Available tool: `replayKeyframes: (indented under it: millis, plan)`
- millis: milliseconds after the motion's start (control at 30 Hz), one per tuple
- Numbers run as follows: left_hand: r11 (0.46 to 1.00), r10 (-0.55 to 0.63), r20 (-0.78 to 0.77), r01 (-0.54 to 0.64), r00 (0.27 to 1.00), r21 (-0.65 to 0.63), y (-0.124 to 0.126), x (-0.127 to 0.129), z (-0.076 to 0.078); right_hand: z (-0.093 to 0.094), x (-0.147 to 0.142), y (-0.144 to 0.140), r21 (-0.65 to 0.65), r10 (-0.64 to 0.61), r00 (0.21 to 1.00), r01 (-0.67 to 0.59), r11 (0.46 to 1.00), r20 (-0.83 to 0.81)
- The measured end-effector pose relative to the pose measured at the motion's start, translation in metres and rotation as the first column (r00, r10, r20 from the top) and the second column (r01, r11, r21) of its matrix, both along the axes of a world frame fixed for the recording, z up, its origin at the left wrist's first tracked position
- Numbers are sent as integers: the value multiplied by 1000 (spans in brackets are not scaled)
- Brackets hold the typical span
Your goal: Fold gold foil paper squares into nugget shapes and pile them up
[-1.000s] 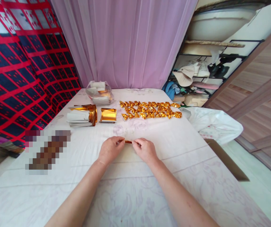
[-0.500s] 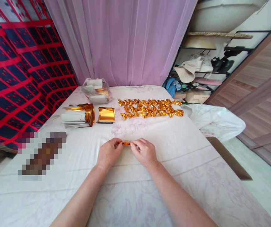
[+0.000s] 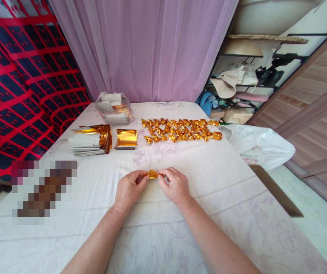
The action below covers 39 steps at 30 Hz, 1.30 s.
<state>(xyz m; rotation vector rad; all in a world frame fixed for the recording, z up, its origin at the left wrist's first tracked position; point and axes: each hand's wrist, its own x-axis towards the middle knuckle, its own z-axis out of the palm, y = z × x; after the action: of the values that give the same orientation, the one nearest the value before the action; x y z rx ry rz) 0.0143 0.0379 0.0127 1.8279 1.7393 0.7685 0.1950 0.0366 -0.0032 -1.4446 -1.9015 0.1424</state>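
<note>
Between my hands is a small folded piece of gold foil paper (image 3: 153, 174), its middle raised to a point. My left hand (image 3: 131, 189) pinches its left end with thumb and fingers. At the right end, my right hand (image 3: 175, 185) pinches it the same way. Beyond them lie rows of folded gold foil pieces (image 3: 180, 130). To the left of these is a small stack of gold foil sheets (image 3: 126, 138), and farther left a thicker stack of curled sheets (image 3: 91, 140) with pale backs.
A clear plastic bag (image 3: 113, 108) of foil sheets sits at the table's back left. The table (image 3: 157, 236) has a pale floral cloth. A blurred patch (image 3: 45, 190) covers something at left. A white plastic bag (image 3: 266, 146) and a shelf (image 3: 243, 85) stand at right.
The gold foil paper between my hands has gone from a flat strip to a shape with a raised peak. Both hands still pinch its ends. The view has shifted slightly.
</note>
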Motion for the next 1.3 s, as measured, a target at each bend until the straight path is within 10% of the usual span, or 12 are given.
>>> replayKeyframes:
  millis: [1300]
  plan:
    - [990, -61, -355, 102, 933, 98, -5, 5, 8, 3, 0, -4, 44, 38, 968, -51, 998, 250]
